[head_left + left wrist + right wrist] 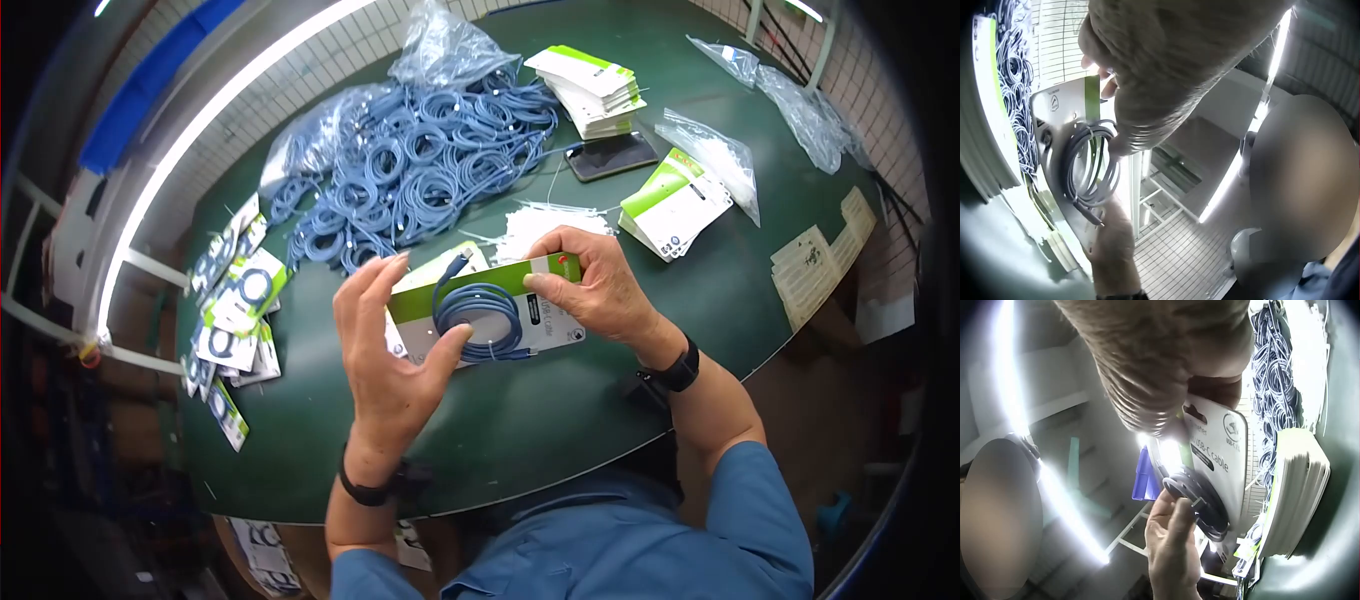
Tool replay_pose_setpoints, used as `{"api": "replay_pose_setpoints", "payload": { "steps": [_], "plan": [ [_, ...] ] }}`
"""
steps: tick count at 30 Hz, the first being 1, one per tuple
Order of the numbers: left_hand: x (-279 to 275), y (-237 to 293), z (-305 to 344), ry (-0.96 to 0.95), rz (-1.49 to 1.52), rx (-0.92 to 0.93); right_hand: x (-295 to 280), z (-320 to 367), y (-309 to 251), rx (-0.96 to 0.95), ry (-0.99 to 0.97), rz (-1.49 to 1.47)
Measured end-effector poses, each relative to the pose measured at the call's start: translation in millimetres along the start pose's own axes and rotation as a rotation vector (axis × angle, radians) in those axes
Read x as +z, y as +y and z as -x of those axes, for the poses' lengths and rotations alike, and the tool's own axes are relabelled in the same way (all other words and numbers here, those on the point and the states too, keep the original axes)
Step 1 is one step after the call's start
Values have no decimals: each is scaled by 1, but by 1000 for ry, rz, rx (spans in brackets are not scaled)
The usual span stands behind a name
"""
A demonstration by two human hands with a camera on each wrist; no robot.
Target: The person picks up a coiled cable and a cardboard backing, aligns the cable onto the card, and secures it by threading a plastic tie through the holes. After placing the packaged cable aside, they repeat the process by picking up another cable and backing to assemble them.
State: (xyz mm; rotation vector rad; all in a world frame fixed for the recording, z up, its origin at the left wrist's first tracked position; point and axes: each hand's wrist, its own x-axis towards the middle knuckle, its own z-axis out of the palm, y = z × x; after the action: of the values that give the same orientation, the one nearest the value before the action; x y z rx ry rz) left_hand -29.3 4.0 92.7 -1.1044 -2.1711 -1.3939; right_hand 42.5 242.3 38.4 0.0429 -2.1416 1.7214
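A coiled blue cable (478,312) lies against a green and white card (560,325), held up above the table. The left hand (388,350) has its thumb on the coil, with its fingers raised at the card's left end. At the card's right end, the right hand (605,290) pinches the green edge between thumb and fingers. The left wrist view shows the coil (1088,164) on the card's face (1054,119). In the right wrist view the left hand (1174,550) touches the coil, and the card (1229,456) bears printed text.
Many coiled blue cables (430,170) are heaped at the back. White ties (550,228) lie behind the card. Card stacks (600,100), a phone (612,157) and a plastic bag (720,150) sit back right. Cards with cables (240,300) are piled at the left.
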Motion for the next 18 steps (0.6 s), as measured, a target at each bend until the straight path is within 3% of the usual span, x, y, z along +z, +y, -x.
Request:
{"api": "replay_pose_setpoints", "payload": {
  "steps": [2, 7, 10, 11, 14, 18],
  "plan": [
    [-2, 3, -1, -188, -507, 194, 2, 0, -1, -36, -62, 44],
    [5, -28, 33, -338, -475, 188, 9, 2, -3, -29, -242, 160],
    [13, -34, 45, -333, -494, 207, 23, 1, 0, -335, -192, 190],
    [15, -35, 48, -326, -491, 195, 26, 1, 0, -332, -205, 192],
    [20, -36, 54, -363, -519, 221, 32, 1, -1, -560, -219, 411],
    [23, -39, 57, -316, -517, 247, 37, 2, 4, -636, -232, 481]
  ]
}}
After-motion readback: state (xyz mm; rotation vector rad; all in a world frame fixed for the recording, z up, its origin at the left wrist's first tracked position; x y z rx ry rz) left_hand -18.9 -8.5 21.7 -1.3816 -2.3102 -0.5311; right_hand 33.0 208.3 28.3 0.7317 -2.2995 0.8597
